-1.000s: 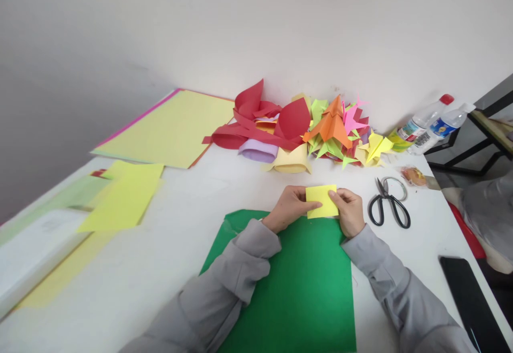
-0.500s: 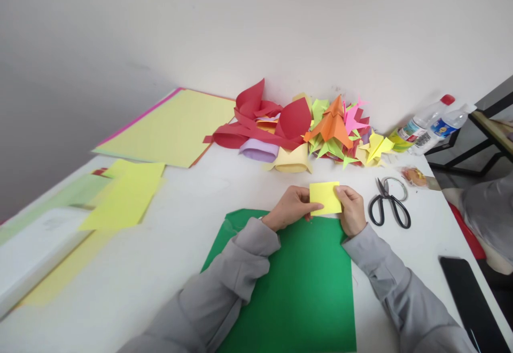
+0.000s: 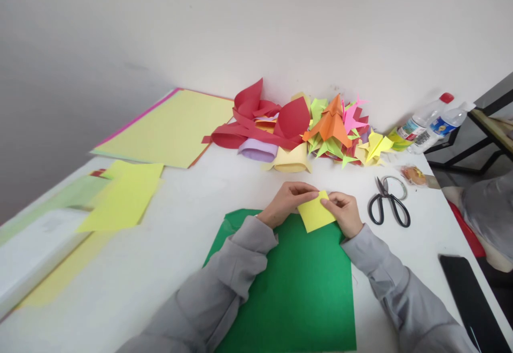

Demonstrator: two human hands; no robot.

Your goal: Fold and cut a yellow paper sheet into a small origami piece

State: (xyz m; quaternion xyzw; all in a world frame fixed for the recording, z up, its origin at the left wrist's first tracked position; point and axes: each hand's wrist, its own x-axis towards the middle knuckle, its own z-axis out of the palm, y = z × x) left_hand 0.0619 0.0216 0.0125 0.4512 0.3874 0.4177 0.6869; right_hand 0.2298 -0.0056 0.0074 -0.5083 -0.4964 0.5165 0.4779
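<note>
A small yellow paper (image 3: 316, 214) is held tilted above the far part of a green sheet (image 3: 296, 294). My left hand (image 3: 287, 202) pinches its upper left edge between thumb and fingers. On the other side, my right hand (image 3: 345, 212) grips the upper right part, its thumb on the face of the paper. Both sets of fingertips are close together near the top corner. Black-handled scissors (image 3: 388, 203) lie to the right of my right hand, beside a clear tape ring (image 3: 396, 188).
Folded paper shapes (image 3: 332, 128) and red paper loops (image 3: 256, 123) are piled by the wall. Two bottles (image 3: 430, 128) stand at the back right. A black phone (image 3: 473, 299) lies near the right edge. Yellow sheets (image 3: 124, 193) and a white box (image 3: 40, 251) are left.
The yellow paper has turned from level to tilted, with a corner up. My left hand has shifted its grip to the top edge, and my right hand has moved slightly left and down.
</note>
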